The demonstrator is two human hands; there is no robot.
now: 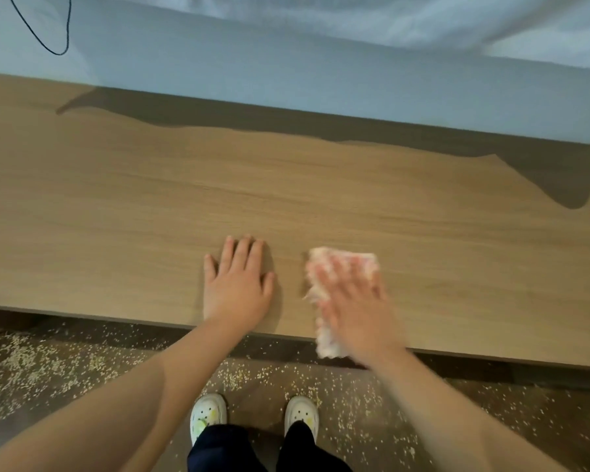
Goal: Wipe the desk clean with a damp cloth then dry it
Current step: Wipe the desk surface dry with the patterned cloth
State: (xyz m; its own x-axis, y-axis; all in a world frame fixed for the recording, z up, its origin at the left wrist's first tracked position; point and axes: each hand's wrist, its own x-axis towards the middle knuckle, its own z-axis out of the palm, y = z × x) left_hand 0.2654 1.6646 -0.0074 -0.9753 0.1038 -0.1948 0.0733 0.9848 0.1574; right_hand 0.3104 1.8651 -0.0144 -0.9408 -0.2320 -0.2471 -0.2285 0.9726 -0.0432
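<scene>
A wide desk (286,199) of pale wood-grain laminate is seen from above, spanning the whole view from left to right. Its far edge is set against a pale bluish wall (286,73), and a dark, wavy shadow is cast along that edge, broadening toward the right. White fabric (389,18) hangs above the wall at the top of the view, and a thin black cable (63,32) loops down at the upper left.

The left hand (235,284) is laid flat on the desk near its front edge, fingers straight and slightly spread, nothing held. Just to its right, apart from it, the right hand (351,298) is pressed palm-down on a pink-and-white cloth (346,260), fingers stretched out over it rather than curled; hand and cloth are blurred. The cloth lies on the desk near the front edge, and its near end hangs over that edge.

Below the desk a dark floor (491,420) is strewn with small pale grains, thickest at the left. Two white shoes (207,415) and dark trouser legs (225,447) are seen at the bottom centre.
</scene>
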